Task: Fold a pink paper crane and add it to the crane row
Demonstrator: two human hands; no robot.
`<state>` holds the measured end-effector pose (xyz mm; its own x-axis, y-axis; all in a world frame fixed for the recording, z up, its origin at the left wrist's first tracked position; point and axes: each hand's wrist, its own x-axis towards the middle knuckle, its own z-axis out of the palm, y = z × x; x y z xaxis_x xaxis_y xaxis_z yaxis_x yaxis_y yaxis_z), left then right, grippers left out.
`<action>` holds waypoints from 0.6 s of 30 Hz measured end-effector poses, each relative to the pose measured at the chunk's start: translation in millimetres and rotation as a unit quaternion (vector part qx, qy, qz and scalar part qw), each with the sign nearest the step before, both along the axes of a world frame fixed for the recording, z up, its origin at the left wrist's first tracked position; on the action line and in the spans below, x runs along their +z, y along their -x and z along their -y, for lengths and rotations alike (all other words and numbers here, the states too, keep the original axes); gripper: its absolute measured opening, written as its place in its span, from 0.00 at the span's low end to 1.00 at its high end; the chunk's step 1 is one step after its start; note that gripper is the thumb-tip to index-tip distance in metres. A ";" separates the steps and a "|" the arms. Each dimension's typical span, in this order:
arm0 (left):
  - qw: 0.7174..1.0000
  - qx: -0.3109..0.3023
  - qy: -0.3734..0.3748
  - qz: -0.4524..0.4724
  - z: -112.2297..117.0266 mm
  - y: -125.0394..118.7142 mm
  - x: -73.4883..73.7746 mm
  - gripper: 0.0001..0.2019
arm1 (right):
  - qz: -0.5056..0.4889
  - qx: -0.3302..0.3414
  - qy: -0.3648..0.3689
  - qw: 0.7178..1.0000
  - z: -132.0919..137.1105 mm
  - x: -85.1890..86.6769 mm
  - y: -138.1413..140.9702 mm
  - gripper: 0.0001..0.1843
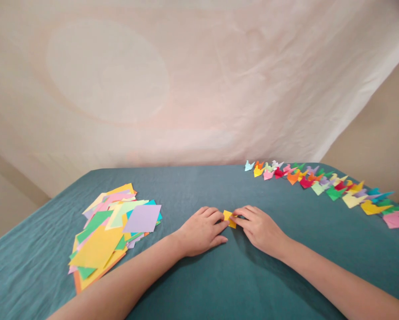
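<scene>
A small folded piece of yellow paper point(229, 218) lies on the teal cloth point(219, 275) between my two hands. My left hand point(202, 231) rests palm down with its fingertips pressed on the paper's left edge. My right hand point(257, 227) pinches the paper's right side with thumb and fingers closed on it. Both forearms reach in from the bottom of the view.
A loose pile of coloured paper squares point(110, 226) lies at the left. Several folded paper cranes point(322, 182) in many colours run in a row along the right. A pale sheet point(186, 89) hangs behind the table.
</scene>
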<state>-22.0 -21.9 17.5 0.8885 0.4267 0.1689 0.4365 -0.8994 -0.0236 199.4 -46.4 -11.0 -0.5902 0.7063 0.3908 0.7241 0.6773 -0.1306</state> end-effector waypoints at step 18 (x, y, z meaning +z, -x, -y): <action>1.000 0.009 -0.008 0.002 6.4 1.7 -3.2 0.18 | 0.132 -0.011 -0.036 0.991 5.1 6.1 7.3 0.14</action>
<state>-23.7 -28.2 14.4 0.8803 0.4393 0.1793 0.4521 -0.8913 -0.0359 192.1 -51.4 -4.9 -0.6635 0.6959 0.2747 0.7410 0.6619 0.1129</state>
